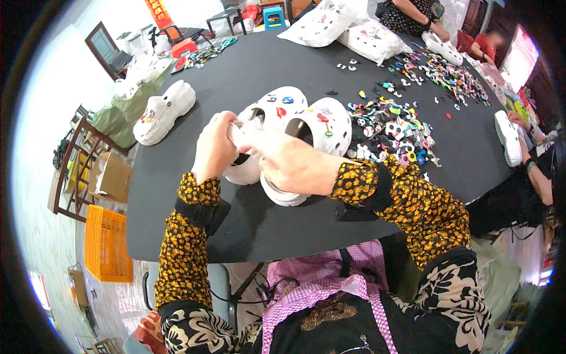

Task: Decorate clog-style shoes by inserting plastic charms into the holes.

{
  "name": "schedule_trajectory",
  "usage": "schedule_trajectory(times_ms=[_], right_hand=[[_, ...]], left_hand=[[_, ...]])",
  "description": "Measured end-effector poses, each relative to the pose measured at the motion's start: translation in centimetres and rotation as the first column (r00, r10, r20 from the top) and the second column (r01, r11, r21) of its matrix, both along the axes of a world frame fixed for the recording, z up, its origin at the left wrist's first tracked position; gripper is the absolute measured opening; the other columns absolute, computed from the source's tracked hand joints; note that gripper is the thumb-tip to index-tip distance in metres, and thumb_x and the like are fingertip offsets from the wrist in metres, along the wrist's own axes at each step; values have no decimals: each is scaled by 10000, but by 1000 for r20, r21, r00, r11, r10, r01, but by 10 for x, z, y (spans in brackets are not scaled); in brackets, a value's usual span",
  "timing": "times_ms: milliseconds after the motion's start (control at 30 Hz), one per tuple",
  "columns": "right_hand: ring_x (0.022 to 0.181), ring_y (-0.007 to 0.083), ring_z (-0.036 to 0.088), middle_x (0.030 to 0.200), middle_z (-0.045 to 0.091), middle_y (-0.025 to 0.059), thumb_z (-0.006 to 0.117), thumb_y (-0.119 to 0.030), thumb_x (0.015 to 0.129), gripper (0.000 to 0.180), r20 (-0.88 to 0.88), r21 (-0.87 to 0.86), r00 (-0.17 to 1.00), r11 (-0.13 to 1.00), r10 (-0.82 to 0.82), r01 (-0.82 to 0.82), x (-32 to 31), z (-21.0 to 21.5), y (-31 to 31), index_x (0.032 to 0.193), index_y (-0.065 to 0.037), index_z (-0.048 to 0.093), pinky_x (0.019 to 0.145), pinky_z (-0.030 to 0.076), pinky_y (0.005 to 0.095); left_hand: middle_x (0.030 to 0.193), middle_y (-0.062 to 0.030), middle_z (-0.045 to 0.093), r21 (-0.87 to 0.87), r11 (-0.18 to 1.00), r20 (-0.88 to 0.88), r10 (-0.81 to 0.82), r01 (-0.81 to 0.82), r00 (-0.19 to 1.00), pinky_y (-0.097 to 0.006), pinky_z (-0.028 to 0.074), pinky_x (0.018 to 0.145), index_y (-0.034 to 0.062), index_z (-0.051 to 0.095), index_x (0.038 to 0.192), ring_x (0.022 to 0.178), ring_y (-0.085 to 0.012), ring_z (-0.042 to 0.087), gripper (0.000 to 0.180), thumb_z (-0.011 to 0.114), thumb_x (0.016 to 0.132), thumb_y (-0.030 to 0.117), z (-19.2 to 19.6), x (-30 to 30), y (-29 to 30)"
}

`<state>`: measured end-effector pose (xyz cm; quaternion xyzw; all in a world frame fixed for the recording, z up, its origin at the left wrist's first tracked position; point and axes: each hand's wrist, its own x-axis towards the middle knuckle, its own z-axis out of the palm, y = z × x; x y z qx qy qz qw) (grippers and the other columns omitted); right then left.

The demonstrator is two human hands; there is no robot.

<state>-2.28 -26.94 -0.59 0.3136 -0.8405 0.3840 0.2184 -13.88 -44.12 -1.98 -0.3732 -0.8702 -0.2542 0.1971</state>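
Two white clogs stand side by side in front of me with their toes pointing away. Colourful charms sit on the toe of the left clog (283,101) and of the right clog (331,127). My left hand (213,147) is closed beside the left clog's opening. Reaching across the heels of both clogs, my right hand (298,165) has its fingers closed and meets the left one. A whitish, partly see-through piece (252,123) shows at the fingertips; its kind is not clear. My hands hide much of the left clog's heel.
Loose shoe charms (401,133) lie heaped on the dark table (247,71) right of the clogs. Another clog (165,112) stands at left. Stuffed white bags (321,23) lie at the back. Co-workers handle clogs at the far right. An orange crate (108,245) stands left of the table.
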Motion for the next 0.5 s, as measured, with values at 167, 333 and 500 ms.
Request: schedule_trajectory(times_ms=[167,333,500], right_hand=[[871,147,590,981,625,98,509,-5,831,300,400,-191,911,963,-99,189,16,11,52,1128,-3,556,752,470,292],[1000,144,566,1070,595,73,512,23,823,318,444,-348,887,887,-129,303,23,-5,114,1141,32,533,918,447,281],[1052,143,546,1102,583,83,522,19,831,315,527,-378,832,829,-173,412,29,-25,136,1145,41,531,951,431,279]], left_hand=[[1017,-159,599,-28,996,-28,78,-79,997,-420,481,754,31,551,1013,918,-386,584,175,464,861,40,-5,2,8],[1258,-236,498,-198,944,179,-229,263,957,-366,410,955,-14,460,1276,1175,-355,486,448,513,834,34,34,7,-16],[1298,-178,499,-33,975,183,-209,219,961,-337,344,1029,-25,495,1248,1232,-256,460,433,535,818,16,71,56,-4]])
